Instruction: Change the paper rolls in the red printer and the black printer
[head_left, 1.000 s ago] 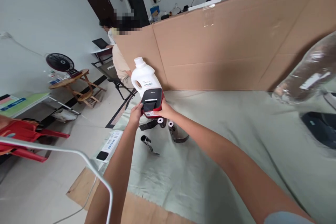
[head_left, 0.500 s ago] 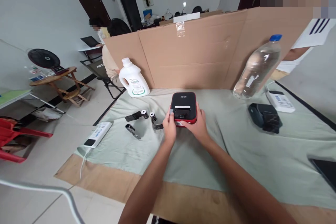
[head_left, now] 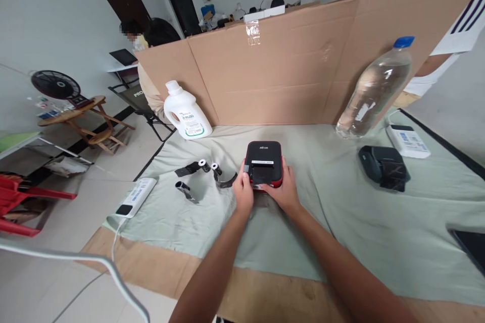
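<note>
A small black-and-red label printer (head_left: pixel 264 154) is between my two hands over the cloth; whether it rests on the cloth I cannot tell. My left hand (head_left: pixel 243 189) grips its left side, thumb at the front corner by a small grey tab. My right hand (head_left: pixel 285 189) grips the right side, with its thumb across the front edge. A dark strip (head_left: pixel 262 176) lies at the printer's front below a white slot line. To the left are three small black rolls with loose tails: one roll (head_left: pixel 183 187) nearer me, another roll (head_left: pixel 203 165) and a third roll (head_left: pixel 216 169) behind it.
A white jug (head_left: pixel 188 113) and a large clear bottle (head_left: pixel 373 93) stand before a cardboard screen (head_left: pixel 273 81). Power strips lie left (head_left: pixel 137 197) and right (head_left: pixel 408 141). A dark device (head_left: pixel 383 167) and a black flat object (head_left: pixel 470 245) lie right. People sit or stand beyond the screen.
My hands have carried the printer from in front of the jug, rightward to the middle of the cloth, and lower in the last half second. My view has turned right. The rolls stay put.
</note>
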`<control>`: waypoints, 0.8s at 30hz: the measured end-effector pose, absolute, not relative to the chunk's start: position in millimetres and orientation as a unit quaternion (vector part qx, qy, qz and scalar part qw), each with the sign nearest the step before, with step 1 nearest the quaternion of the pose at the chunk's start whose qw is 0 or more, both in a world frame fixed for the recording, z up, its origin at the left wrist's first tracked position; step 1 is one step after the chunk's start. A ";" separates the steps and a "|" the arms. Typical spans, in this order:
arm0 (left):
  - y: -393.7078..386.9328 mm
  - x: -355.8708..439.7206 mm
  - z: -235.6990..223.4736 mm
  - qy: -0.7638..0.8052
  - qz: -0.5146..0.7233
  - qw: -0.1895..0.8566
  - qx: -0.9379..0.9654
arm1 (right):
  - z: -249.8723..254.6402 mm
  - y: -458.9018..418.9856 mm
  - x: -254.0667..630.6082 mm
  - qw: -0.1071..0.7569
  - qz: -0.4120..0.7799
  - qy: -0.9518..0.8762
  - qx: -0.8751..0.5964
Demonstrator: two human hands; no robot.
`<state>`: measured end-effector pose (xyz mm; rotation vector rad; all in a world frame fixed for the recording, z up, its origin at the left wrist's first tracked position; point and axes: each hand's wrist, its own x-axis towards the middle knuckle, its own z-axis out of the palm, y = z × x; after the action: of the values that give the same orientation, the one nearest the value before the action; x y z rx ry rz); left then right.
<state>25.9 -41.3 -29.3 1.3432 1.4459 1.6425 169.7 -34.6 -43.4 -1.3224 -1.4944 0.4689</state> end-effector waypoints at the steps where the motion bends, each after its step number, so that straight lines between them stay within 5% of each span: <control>1: -42.1 25.3 -30.1 0.547 0.607 0.275 0.506 | -43.1 -35.2 169.9 0.516 0.196 -0.624 -0.553; 12: -45.5 19.9 -30.9 0.524 0.639 0.124 0.549 | -38.6 -36.0 172.3 0.503 0.200 -0.635 -0.551; 24: -35.3 16.2 -30.8 0.478 0.665 0.207 0.536 | -37.3 -34.2 173.1 0.513 0.214 -0.633 -0.539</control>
<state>16.2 -35.3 -30.8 1.4924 1.3312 1.8517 173.1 -34.2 -37.3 -1.2964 -1.5231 0.5138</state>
